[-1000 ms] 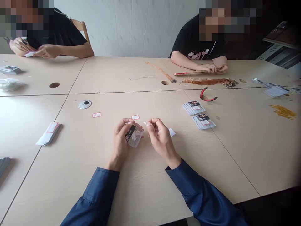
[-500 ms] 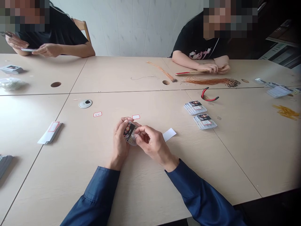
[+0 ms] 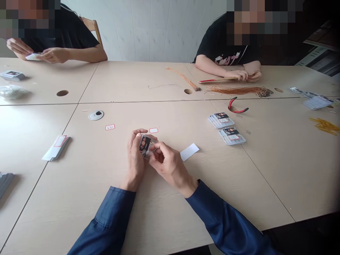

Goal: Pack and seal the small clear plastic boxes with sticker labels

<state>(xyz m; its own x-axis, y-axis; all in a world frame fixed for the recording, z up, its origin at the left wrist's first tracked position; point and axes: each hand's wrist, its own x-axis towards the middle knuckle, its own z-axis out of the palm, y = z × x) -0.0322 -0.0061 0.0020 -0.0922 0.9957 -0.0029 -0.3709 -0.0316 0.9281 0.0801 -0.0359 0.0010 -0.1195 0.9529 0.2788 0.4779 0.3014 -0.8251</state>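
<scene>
My left hand (image 3: 136,156) is wrapped round a small clear plastic pack with a black printed card (image 3: 145,144), tilted up off the table. At the pack's right edge, the thumb and fingers of my right hand (image 3: 167,161) are pinched together. Whatever lies between those fingertips is too small and hidden to make out. Just beyond the pack lies a white label with a red border (image 3: 153,130). A plain white paper strip (image 3: 190,151) lies to the right of my right hand.
Two stacks of similar packs (image 3: 231,136) sit to the right, near red-handled pliers (image 3: 236,106). On the left are a card stack (image 3: 56,148), a written label (image 3: 109,127) and a round grommet (image 3: 96,115). Two co-workers sit opposite; copper-coloured wires (image 3: 236,90) lie before one.
My right hand has shifted slightly left along the pack, uncovering more of the white strip. The pack has turned a little in my left hand. The left co-worker's hand has moved.
</scene>
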